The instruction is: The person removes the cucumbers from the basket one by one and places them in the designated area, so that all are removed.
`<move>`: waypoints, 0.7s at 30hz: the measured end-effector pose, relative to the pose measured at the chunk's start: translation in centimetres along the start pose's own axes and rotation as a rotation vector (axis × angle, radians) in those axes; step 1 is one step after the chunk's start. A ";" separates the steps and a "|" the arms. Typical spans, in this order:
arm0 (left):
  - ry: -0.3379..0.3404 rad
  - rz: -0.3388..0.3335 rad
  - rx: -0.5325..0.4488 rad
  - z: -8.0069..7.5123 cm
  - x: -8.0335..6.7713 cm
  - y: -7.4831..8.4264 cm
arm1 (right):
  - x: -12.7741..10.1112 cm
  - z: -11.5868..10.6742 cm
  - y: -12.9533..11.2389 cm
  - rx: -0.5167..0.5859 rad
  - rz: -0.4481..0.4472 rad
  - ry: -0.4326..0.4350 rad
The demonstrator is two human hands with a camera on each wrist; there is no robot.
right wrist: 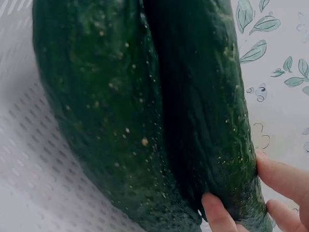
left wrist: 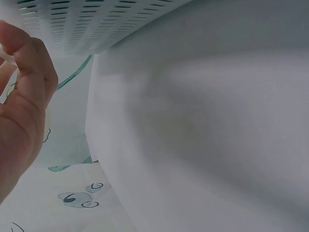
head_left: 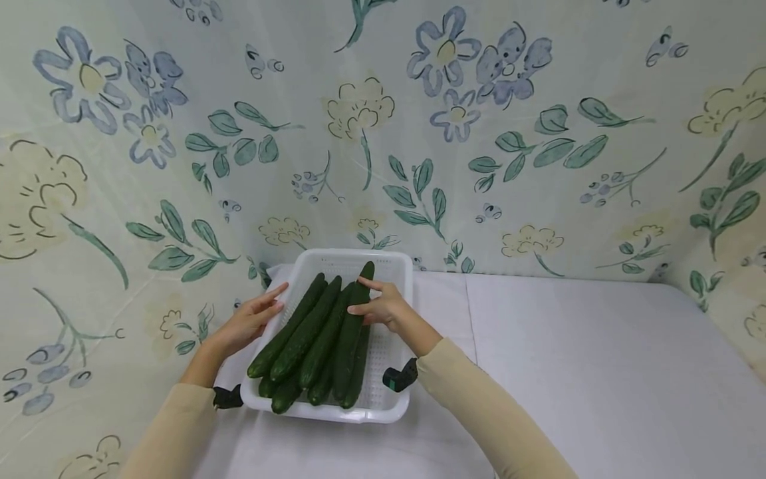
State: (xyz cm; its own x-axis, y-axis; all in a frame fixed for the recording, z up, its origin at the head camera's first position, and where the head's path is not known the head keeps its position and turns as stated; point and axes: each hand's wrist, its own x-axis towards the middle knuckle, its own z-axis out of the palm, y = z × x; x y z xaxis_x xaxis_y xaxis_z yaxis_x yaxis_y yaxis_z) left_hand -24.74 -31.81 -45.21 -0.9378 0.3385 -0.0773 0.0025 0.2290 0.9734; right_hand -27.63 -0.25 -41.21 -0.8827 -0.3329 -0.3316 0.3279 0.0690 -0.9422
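Note:
Several dark green cucumbers lie lengthwise, heaped in a white perforated plastic basket. My right hand grips the upper part of the topmost cucumber on the heap's right side, its far tip sticking out past the fingers. Close up in the right wrist view, fingertips press both sides of this cucumber, and another cucumber lies alongside. At the basket's left rim, my left hand holds the edge with its fingers; the left wrist view shows them bent against the slotted wall.
The basket stands on a table with a white cloth, which stretches away to the right. A floral curtain hangs behind the table and along its left side. Dark wrist-worn devices overlap the basket's near corners in the head view.

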 end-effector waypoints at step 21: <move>-0.008 -0.070 -0.037 -0.4 0.0 -0.3 | -1.3 -3.3 -3.4 0.141 -0.072 -0.047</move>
State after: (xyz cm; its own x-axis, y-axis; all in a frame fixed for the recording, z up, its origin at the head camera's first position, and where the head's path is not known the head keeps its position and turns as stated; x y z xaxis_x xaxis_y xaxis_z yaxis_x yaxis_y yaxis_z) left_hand -24.92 -32.20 -45.40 -0.9324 0.3300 -0.1473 -0.0764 0.2184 0.9729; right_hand -28.70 3.07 -37.69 -0.8903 -0.3756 -0.2574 0.3109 -0.0884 -0.9463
